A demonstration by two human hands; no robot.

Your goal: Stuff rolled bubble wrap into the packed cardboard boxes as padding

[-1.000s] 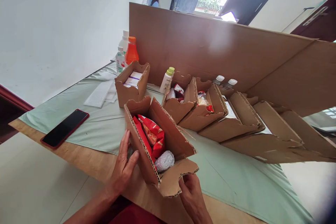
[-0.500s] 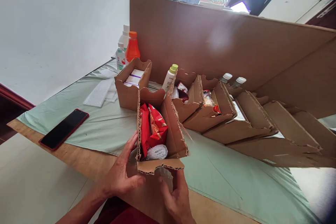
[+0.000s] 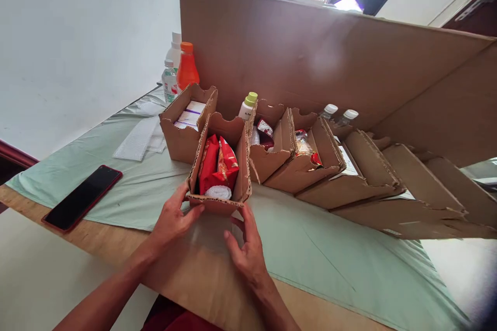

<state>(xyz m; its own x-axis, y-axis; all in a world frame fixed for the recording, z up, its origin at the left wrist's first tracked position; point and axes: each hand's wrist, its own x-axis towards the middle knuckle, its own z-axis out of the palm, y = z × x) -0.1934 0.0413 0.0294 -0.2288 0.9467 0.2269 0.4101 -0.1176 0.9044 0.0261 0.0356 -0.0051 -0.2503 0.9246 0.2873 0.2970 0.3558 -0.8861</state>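
Cardboard box: a small open-topped box (image 3: 218,165) of brown corrugated board stands just ahead of both hands, its near end wall at the fingertips.
Left hand: the left hand (image 3: 171,220) sits at the box's near left corner, fingers spread narrowly, thumb and fingertips touching the lower edge of the wall; it clasps nothing else.
Right hand: the right hand (image 3: 245,248) lies just below the box's near right corner, fingers loosely curled and open, the tips close to the wall; whether they touch it I cannot tell.
Inside the box: red packets (image 3: 217,163) stand on edge, and a white bubble-wrapped roll (image 3: 218,192) lies at the end nearest the hands.
Writing: print on the packets is too small to read; a white bottle with a green cap (image 3: 247,106), beyond the box, bears dark lettering that cannot be made out.
Beyond the hands: a second open box (image 3: 182,129) with white cartons stands to the far left of the held one, touching it; a row of slanted cardboard trays (image 3: 310,165) runs off to the right.
Left of the left hand: a black phone with a red edge (image 3: 82,197) lies well apart on the pale green cloth (image 3: 147,186).
Farther back: an orange bottle (image 3: 187,67) stands before a tall cardboard sheet (image 3: 310,51).
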